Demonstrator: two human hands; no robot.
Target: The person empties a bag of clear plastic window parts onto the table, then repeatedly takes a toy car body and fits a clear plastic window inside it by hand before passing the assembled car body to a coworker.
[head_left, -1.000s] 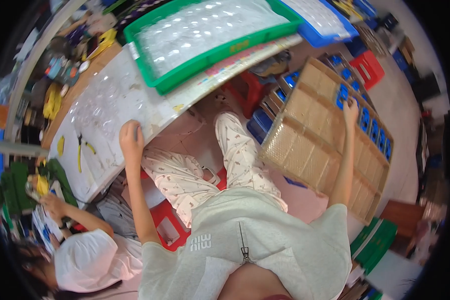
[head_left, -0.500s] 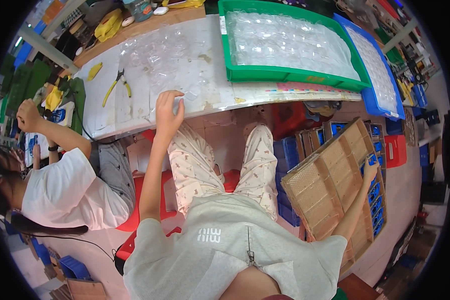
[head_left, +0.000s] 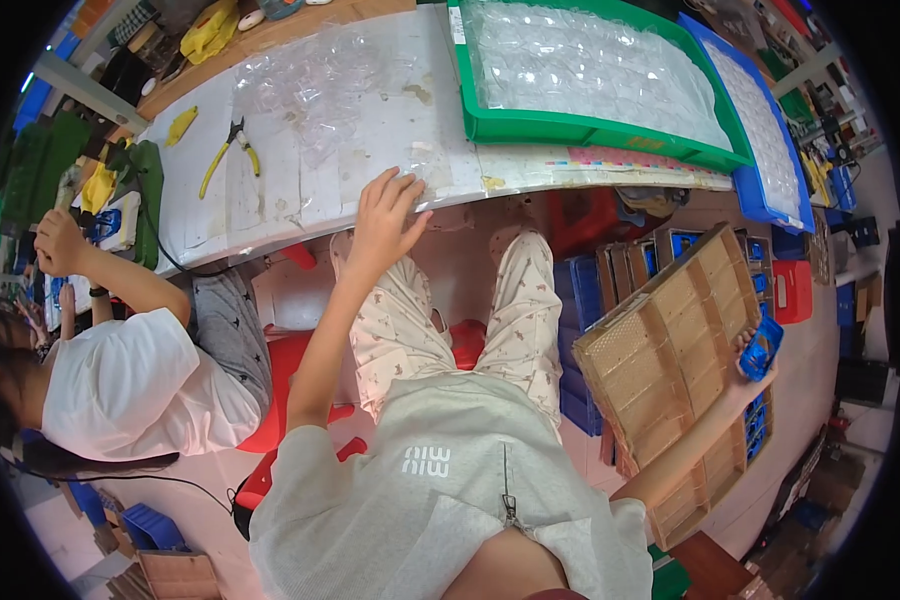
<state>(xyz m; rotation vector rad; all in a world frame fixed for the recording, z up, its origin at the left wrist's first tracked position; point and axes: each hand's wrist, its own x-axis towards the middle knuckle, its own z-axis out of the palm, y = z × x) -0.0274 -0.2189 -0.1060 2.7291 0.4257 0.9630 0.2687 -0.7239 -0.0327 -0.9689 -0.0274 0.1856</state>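
Observation:
My right hand [head_left: 754, 370], out to the right, grips a blue plastic frame-like part [head_left: 763, 346]. It is raised over the edge of a brown tray [head_left: 660, 360] with divided compartments, which leans beside my right leg. More blue parts [head_left: 757, 425] show along the tray's far side. My left hand [head_left: 380, 225] is at the front edge of the white table [head_left: 300, 205], fingers spread and holding nothing. Clear plastic pieces [head_left: 315, 85] lie scattered on the table beyond it. Nippers with yellow handles [head_left: 232, 150] rest to their left.
A green crate [head_left: 610, 132] of clear plastic pieces stands at the table's right, with a blue crate [head_left: 745, 200] beside it. On my left sits another person [head_left: 140, 370] in a white shirt. Red stools [head_left: 792, 290] and stacked blue bins [head_left: 577, 350] stand around the floor.
My right hand has lifted the blue part up from beside the brown tray. My left hand has shifted right and toward me, its fingers spreading. The whole view has tilted slightly.

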